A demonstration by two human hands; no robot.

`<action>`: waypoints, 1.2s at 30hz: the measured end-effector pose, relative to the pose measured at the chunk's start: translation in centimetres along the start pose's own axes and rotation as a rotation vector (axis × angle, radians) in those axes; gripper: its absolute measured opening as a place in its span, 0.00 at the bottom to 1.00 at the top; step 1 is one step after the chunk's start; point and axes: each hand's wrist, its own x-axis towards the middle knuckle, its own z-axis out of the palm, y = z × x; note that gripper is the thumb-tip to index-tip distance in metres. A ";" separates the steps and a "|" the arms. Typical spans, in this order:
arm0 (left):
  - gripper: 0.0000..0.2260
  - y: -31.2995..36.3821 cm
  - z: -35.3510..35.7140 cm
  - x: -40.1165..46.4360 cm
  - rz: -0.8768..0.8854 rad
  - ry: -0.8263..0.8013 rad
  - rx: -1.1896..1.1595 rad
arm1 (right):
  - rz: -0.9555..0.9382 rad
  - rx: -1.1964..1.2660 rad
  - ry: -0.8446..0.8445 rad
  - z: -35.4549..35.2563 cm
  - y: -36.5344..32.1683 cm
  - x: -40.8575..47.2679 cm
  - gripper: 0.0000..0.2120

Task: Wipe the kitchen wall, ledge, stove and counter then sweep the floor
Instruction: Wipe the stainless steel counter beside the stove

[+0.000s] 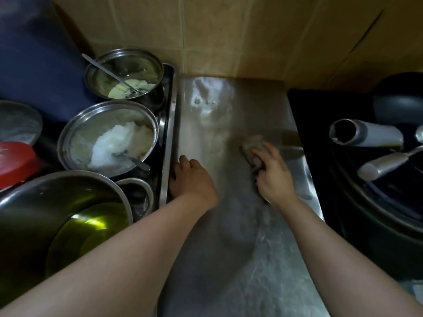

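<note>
Both bare forearms fill the near foreground, reaching forward over a scuffed stainless steel counter (231,236). Far left of the left hand: large steel bowl holding greenish liquid (68,213), red plastic lid-like object (16,161) behind it, then a round steel pot with white rice and a spoon (107,138), and beyond that a smaller steel pot with yellowish leftovers and a long metal utensil (124,74); all crowded off the counter, likely parked there to free the wiping surface. A narrow steel tray rim (168,138) borders the counter, touching the left hand's side. Left hand (192,179) lies flat, fingers spread fairly wide, holding nothing, pressed on the counter edge, probably bracing the body. Right hand (272,172) is curled down on a crumpled grey-brown rag (251,147), gripping and pressing it onto the counter just ahead of the fingers; blurred, so exact finger placement unclear. Wet smears show ahead of both hands toward the tan tiled wall (229,35). Right of the right hand: black stove top (320,124) with a dark wok and grey hollow-handled utensils (366,136), well apart from the rag. Judged step: counter wipe underway; floor not in view.
</note>
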 end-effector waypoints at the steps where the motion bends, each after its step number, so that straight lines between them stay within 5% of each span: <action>1: 0.31 -0.1 0.2 -0.4 0.011 0.003 0.011 | 0.025 0.000 0.026 0.2 -0.1 -0.7 0.29; 7: 0.29 -0.4 1.3 -2.4 0.072 0.015 0.040 | -0.263 0.028 -0.136 1.3 -1.5 -8.2 0.29; 15: 0.30 -0.1 2.5 -4.9 0.150 -0.031 0.083 | 0.217 -0.019 0.103 -1.8 3.0 -8.4 0.26; 21: 0.24 -1.7 2.8 -6.4 0.170 -0.021 0.081 | -0.085 0.073 -0.066 -0.2 -0.3 -14.1 0.30; 26: 0.24 -3.0 2.9 -8.0 0.180 -0.017 0.079 | 0.076 0.047 -0.019 -0.5 -1.0 -11.7 0.27; 31: 0.24 -3.8 3.6 -9.0 0.227 0.016 0.084 | -0.053 0.113 -0.093 1.0 -3.8 -14.9 0.21; 36: 0.21 -3.9 2.9 -10.1 0.234 -0.048 0.034 | -0.011 0.206 -0.233 -0.8 -5.0 -17.2 0.27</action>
